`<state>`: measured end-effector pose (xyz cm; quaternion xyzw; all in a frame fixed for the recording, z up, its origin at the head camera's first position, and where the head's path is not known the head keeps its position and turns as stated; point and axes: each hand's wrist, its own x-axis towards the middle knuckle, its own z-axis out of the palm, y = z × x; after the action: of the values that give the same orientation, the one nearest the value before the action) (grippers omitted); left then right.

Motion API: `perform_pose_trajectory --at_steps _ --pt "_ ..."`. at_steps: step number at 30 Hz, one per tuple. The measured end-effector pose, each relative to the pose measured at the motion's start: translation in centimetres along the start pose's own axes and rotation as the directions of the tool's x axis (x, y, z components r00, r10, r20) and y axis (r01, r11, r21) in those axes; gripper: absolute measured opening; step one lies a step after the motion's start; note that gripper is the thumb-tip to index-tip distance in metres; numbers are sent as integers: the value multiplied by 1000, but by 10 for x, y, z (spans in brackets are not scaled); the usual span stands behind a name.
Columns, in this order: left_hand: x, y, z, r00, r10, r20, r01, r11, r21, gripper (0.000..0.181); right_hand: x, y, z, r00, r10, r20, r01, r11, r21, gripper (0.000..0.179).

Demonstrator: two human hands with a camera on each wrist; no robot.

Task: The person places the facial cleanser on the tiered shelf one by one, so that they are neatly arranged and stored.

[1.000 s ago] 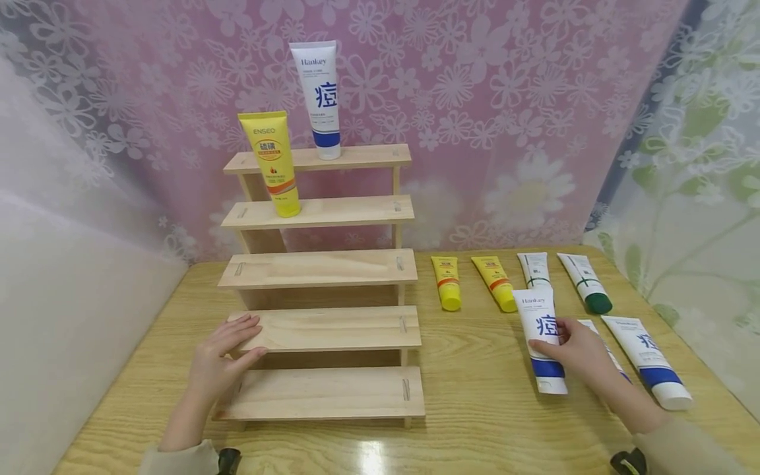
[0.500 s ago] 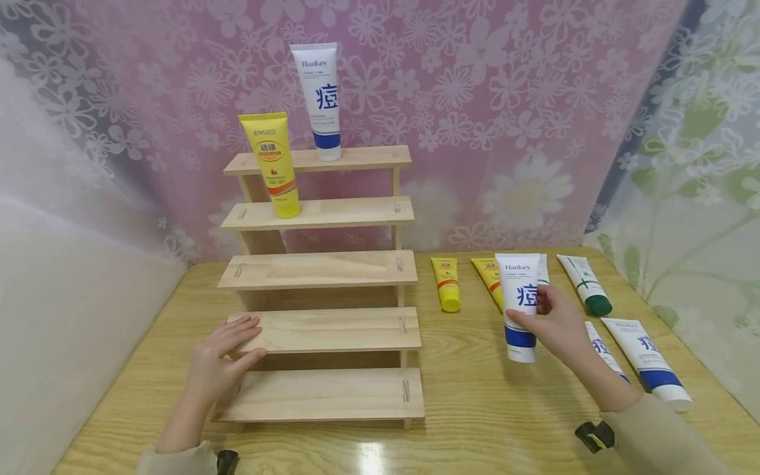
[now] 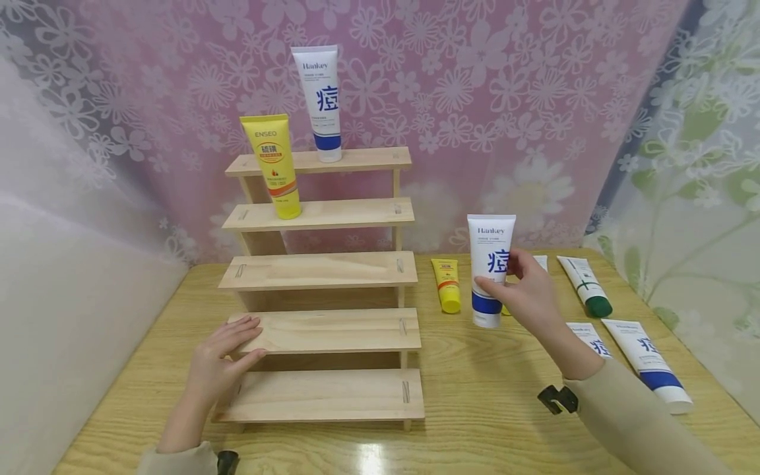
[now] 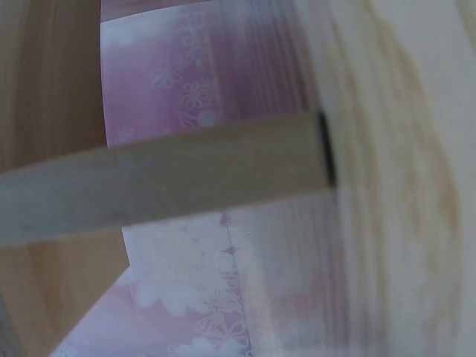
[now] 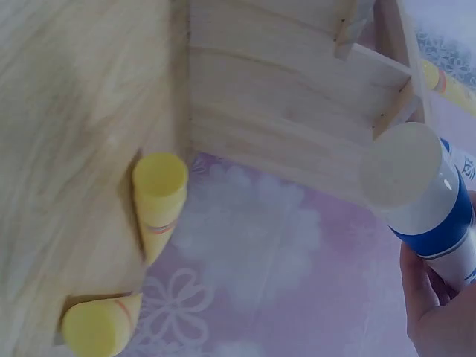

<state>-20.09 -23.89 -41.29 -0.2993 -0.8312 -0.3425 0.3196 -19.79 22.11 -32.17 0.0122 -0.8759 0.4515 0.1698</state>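
Observation:
My right hand [image 3: 525,290] grips a white and blue squeeze tube [image 3: 491,247] by its right side, upright with the cap down, above the table. The right wrist view shows the tube's white cap [image 5: 401,165] close up and part of the hand [image 5: 446,312]. My left hand [image 3: 222,359] rests on the left end of the wooden tiered stand [image 3: 332,330], fingers lying over the second shelf from the bottom. On the top tier another white and blue tube [image 3: 320,105] stands upright; a yellow tube [image 3: 273,168] stands one tier lower. The left wrist view holds only blurred wood of the stand [image 4: 401,178].
A yellow tube [image 3: 446,285] lies right of the stand; another is mostly hidden behind the held tube. Further right lie a tube with a green cap [image 3: 584,284] and two white and blue tubes, one at the edge [image 3: 647,359]. A flowered curtain [image 3: 475,119] hangs behind.
My right hand has moved left and upward with the white and blue tube, away from the tubes lying at the right. My left hand has stayed on the stand.

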Motion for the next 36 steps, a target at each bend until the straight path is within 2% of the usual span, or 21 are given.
perform_pose_trajectory --at_steps 4,10,20,28,36 --pt "0 1 -1 1000 -13 7 12 1000 4 37 9 -12 8 999 -52 -10 52 998 44 63" --pt "0 -1 0 999 35 -17 -34 999 11 36 20 -31 17 993 -112 -26 114 988 108 60" --pt "2 0 1 995 88 -49 -87 996 16 36 29 -71 27 990 -140 -10 138 964 227 59" --pt "2 4 0 1000 26 1 -26 999 25 34 44 -98 33 981 -185 -59 194 949 249 56" --pt "2 1 0 1000 24 -4 -24 1000 15 34 61 -118 43 979 -184 -82 199 945 258 57"
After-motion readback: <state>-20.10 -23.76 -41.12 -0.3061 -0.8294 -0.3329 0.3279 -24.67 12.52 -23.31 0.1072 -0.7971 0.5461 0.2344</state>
